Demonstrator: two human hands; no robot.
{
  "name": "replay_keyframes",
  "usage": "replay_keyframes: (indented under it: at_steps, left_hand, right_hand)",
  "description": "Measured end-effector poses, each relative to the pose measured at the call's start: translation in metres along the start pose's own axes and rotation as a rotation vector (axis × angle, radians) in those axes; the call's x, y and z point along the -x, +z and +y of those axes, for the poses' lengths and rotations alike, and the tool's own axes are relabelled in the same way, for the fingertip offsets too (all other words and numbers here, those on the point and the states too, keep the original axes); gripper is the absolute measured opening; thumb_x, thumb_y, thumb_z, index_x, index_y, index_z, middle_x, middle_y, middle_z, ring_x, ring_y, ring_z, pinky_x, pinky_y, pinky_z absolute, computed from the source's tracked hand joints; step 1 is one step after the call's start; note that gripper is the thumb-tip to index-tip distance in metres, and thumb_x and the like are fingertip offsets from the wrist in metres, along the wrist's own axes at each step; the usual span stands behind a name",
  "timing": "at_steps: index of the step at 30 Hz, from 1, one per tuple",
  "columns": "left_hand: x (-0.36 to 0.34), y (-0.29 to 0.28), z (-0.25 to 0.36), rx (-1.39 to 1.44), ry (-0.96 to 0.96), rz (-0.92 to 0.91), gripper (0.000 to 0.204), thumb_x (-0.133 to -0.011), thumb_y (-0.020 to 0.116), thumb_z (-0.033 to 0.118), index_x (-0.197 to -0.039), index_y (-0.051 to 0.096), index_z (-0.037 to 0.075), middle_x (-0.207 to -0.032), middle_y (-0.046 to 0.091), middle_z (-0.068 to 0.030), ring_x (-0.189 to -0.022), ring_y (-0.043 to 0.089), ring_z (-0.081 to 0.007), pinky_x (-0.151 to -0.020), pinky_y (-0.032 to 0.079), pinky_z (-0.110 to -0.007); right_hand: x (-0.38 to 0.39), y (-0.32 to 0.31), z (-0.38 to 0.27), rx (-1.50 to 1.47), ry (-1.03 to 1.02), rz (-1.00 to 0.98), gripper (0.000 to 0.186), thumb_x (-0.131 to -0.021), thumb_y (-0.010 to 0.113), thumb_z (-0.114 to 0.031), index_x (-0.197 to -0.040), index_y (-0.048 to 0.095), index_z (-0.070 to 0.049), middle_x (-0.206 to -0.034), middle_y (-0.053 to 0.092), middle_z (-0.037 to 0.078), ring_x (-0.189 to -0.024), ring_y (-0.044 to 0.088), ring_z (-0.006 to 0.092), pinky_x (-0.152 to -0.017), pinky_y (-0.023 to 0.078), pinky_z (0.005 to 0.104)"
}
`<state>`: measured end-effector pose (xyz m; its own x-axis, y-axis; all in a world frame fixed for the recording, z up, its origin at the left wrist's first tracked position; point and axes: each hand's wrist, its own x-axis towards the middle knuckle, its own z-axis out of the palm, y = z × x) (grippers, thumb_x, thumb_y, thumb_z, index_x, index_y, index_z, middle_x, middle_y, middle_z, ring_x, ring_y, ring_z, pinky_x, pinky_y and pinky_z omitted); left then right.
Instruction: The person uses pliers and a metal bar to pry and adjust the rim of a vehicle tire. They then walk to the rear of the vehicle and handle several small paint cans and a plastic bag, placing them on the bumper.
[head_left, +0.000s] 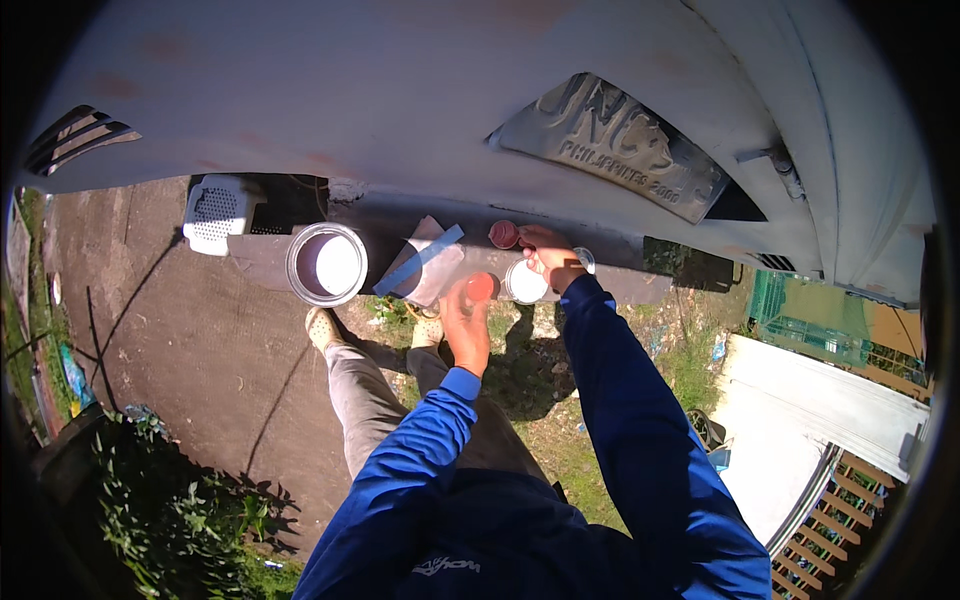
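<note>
My left hand [467, 332] is closed around a small round container [480, 287] with bright red at its top. Farther off, my right hand [546, 252] has its fingers closed at the edge of a round red lid [504, 234]. Just below my right hand stands a small can [526, 282] with white in it. Another small round container [584, 260], partly hidden by my right hand, is at its right. To the left, a large open metal can [327, 264] shows white inside.
A narrow ledge [640, 285] carries the cans and a sheet of sandpaper-like material [430, 260] with a blue strip [420, 260] across it. Beyond rises a grey vehicle body [400, 100] with a metal plate [620, 150]. A white perforated plastic piece [215, 215] stands left.
</note>
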<state>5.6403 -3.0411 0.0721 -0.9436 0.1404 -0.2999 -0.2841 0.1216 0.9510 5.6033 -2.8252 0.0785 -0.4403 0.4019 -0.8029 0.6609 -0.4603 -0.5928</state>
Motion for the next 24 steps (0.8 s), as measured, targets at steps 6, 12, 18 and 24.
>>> replay_keyframes:
  at_steps: [6, 12, 18, 24]
  left_hand:
    - [-0.003, 0.034, -0.008, -0.165, 0.004, 0.167, 0.047, -0.085, 0.069, -0.002, -0.130, 0.058, 0.003, -0.107, 0.055, -0.0100, -0.090, 0.053, -0.0213, -0.086, 0.047, -0.033]
    - [-0.006, 0.038, -0.017, -0.150, 0.023, 0.241, 0.051, -0.085, 0.068, -0.003, -0.134, 0.055, 0.002, -0.113, 0.056, -0.0104, -0.094, 0.055, -0.0202, -0.086, 0.047, -0.032]
    - [0.019, 0.026, 0.000, -0.036, -0.111, 0.088, 0.059, -0.086, 0.065, -0.005, -0.141, 0.045, -0.001, -0.112, 0.054, -0.0130, -0.099, 0.057, -0.0251, -0.091, 0.047, -0.036]
    - [0.036, -0.038, -0.016, 0.064, -0.266, 0.225, 0.051, -0.091, 0.071, 0.011, -0.133, 0.045, -0.002, -0.109, 0.050, -0.0072, -0.090, 0.050, -0.0138, -0.077, 0.046, -0.030]
  right_hand:
    - [-0.025, -0.004, 0.012, 0.076, -0.045, 0.046, 0.022, -0.095, 0.064, -0.022, -0.112, 0.068, -0.010, -0.091, 0.066, -0.002, -0.070, 0.056, 0.0077, -0.057, 0.045, 0.0240]
    - [-0.023, -0.003, 0.018, 0.268, -0.204, 0.063, 0.030, -0.093, 0.063, -0.021, -0.117, 0.068, -0.005, -0.098, 0.071, 0.003, -0.072, 0.058, 0.0094, -0.056, 0.045, 0.0257]
    - [-0.035, -0.021, 0.038, 0.369, -0.346, 0.132, 0.034, -0.096, 0.062, -0.025, -0.123, 0.066, -0.004, -0.096, 0.073, 0.006, -0.064, 0.055, 0.0095, -0.051, 0.043, 0.0263]
    - [0.010, -0.021, 0.045, 0.216, -0.468, 0.127, 0.032, -0.098, 0.058, -0.022, -0.122, 0.065, -0.003, -0.098, 0.070, 0.006, -0.070, 0.054, 0.0092, -0.058, 0.044, 0.0248]
